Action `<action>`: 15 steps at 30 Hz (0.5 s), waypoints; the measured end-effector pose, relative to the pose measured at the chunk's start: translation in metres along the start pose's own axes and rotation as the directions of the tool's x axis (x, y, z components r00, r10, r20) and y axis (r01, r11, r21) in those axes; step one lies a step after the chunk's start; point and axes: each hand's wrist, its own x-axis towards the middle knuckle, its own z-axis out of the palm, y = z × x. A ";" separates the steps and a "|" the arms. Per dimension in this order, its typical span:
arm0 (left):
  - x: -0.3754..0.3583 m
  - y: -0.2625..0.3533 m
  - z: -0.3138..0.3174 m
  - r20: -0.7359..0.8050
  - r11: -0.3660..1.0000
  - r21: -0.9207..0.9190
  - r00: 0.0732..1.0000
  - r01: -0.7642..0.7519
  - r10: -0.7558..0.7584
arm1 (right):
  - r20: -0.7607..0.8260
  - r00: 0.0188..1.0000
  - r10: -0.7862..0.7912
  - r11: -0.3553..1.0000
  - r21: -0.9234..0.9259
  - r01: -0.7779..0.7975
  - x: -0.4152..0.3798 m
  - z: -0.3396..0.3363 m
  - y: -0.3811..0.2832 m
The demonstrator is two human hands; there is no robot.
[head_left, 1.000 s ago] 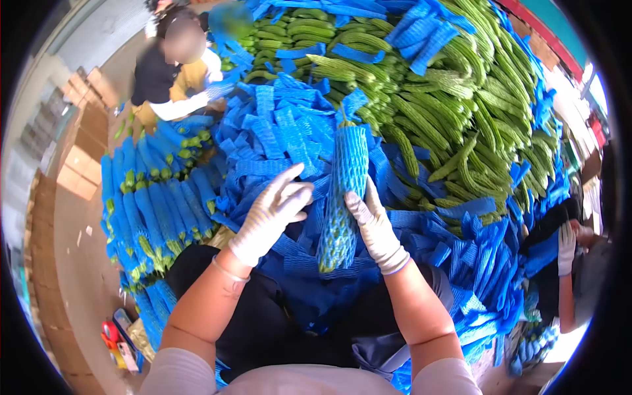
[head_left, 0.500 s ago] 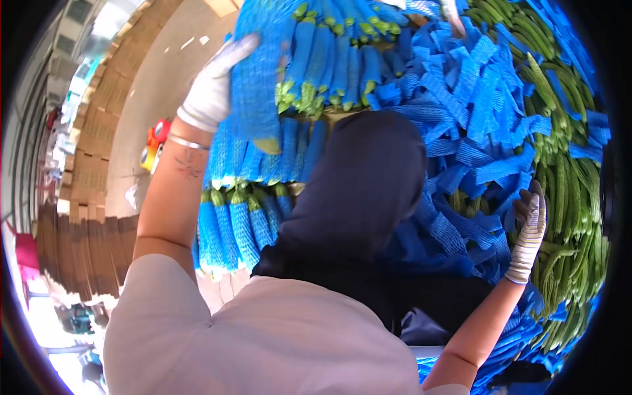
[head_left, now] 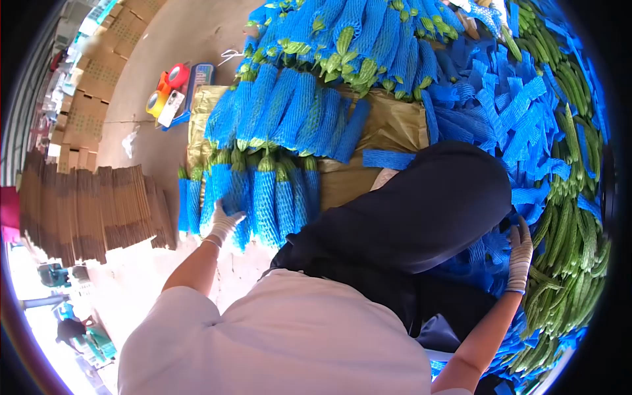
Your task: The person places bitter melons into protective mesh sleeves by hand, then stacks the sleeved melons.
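My left hand (head_left: 226,222), in a whitish glove, touches the lower row of green gourds in blue foam net sleeves (head_left: 265,204), near its left end. Its thumb and fingers are spread. A second row of sleeved gourds (head_left: 283,108) lies above it, and a larger pile (head_left: 368,39) rises beyond. On the right, my right hand (head_left: 520,253), in a striped glove, rests with its fingers stretched out between loose blue net sleeves (head_left: 507,105) and bare green gourds (head_left: 559,263). No gourd shows in its grasp.
Flattened cardboard (head_left: 99,210) is stacked at the left, with cartons (head_left: 85,122) behind. Tape rolls (head_left: 178,76) and a blue box (head_left: 201,79) lie on the floor. Gold sheeting (head_left: 395,125) is under the gourds. At top right, a co-worker's gloved hand (head_left: 487,13) shows.
My left hand has come down from the upper pile to the lower row and no longer holds the sleeved gourd. The view has shifted, and my right hand remains beside the bare gourds.
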 end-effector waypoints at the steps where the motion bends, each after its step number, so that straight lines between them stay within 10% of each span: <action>1: -0.006 0.011 0.009 0.032 0.975 0.224 0.999 0.000 -0.007 | -0.002 1.000 -0.010 1.000 -0.007 0.010 0.000 0.006 0.004; 9: -0.028 0.093 0.008 0.143 0.718 0.676 0.985 -0.167 0.094 | 0.153 0.988 -0.008 0.970 -0.240 0.045 -0.029 0.035 -0.030; 11: -0.018 0.134 -0.010 0.264 0.551 0.820 0.957 -0.155 -0.123 | 0.304 0.921 -0.242 0.764 -0.525 0.374 -0.036 0.059 -0.024; 13: 0.042 0.129 -0.023 0.427 0.446 0.838 0.886 -0.314 -0.179 | 0.464 0.880 -0.103 0.706 -0.589 0.393 -0.050 0.085 -0.018; 15: 0.082 0.179 -0.016 0.579 0.354 0.731 0.805 -0.584 0.132 | 0.576 0.792 0.204 0.602 -0.711 0.363 -0.059 0.105 -0.014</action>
